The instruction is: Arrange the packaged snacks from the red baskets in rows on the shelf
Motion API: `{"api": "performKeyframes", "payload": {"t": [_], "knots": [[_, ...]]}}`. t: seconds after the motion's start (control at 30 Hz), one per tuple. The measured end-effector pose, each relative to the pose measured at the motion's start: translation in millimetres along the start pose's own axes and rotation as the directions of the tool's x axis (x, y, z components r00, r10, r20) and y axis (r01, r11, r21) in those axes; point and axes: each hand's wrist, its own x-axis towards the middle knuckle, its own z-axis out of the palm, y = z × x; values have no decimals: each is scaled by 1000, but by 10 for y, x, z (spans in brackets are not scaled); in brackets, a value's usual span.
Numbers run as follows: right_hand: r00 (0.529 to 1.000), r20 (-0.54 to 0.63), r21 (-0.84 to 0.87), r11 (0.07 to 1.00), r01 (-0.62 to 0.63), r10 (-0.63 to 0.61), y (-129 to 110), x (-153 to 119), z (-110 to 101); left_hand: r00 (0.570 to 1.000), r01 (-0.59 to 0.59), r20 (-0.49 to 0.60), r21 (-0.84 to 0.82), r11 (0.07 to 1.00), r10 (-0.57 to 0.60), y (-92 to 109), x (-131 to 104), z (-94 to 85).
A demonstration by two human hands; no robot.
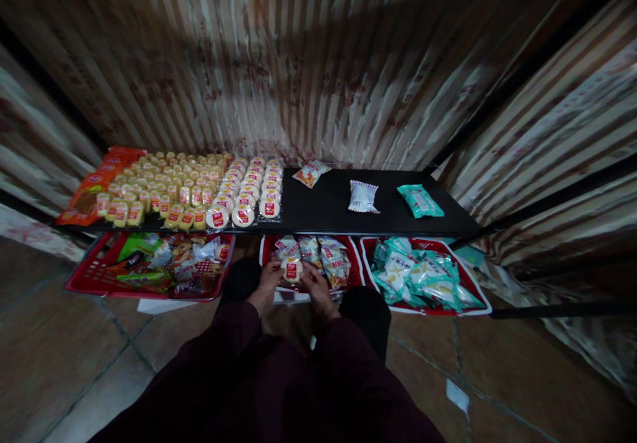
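Two bare hands grip one round wrapped cake (pixel 291 272) between their fingers, the left hand (pixel 269 282) on its left edge and the right hand (pixel 317 284) on its right. The cake, red label facing up, is held above a red basket (pixel 355 265) of snack packets. Clock positions run from this cake. At 11 o'clock, rows of similar round cakes (pixel 243 194) lie on a black shelf (pixel 318 212); at 10, many small yellow packaged cakes (pixel 172 188), with an orange bag (pixel 102 184) beyond them. At 2, a teal packet (pixel 421 201) lies on the shelf. At 9, a second basket (pixel 87 276) holds mixed snacks; at 3, a white-rimmed basket (pixel 468 280) holds teal packets. At 4, a white slip (pixel 457 396) lies on the tiled floor.
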Motion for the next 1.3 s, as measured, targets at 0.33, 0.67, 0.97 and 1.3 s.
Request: {"api": "performKeyframes", "payload": {"t": [0.33,0.67,0.97,1.3], "knots": [[998,-60,92,996,-18,24,-87,-50,90,993,-119,13,13,993,119,166,-3,14],[991,-124,28,998,48,-44,-300,-5,290,980,-197,38,13,980,196,293,44,-3],[981,-83,-134,977,164,-176,-556,123,585,946,-323,32,70,944,322,560,91,-14],[974,-28,-168,961,218,-226,-665,310,839,864,-464,-60,296,835,501,852,199,-40]]}}
